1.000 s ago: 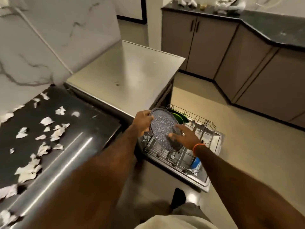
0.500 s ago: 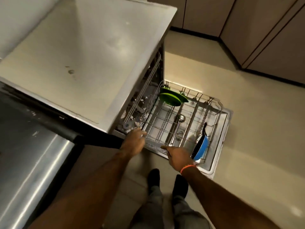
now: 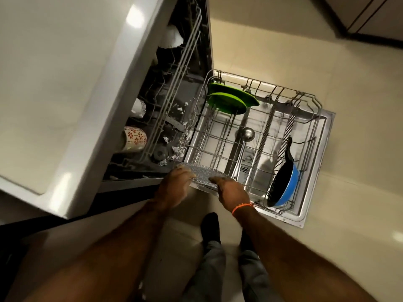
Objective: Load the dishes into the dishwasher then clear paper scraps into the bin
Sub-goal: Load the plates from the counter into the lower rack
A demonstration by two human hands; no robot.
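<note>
I have the speckled grey plate (image 3: 205,173) at the near edge of the pulled-out lower rack (image 3: 305,99), my left hand (image 3: 174,188) curled over its left rim and my right hand (image 3: 232,192) gripping its right rim. Further in the rack stand two green plates (image 3: 229,100), a steel ladle (image 3: 247,136) lies in the middle, and a blue pan (image 3: 285,186) leans at the right

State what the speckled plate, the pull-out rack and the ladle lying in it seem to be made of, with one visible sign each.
Speckled plate, held by left hand and right hand: probably stone-look ceramic or melamine; grey with fine pale flecks.
Rack: coated metal wire; thin pale-grey rods in a grid.
Ladle: likely stainless steel; mirror-bright bowl with highlights.
</note>
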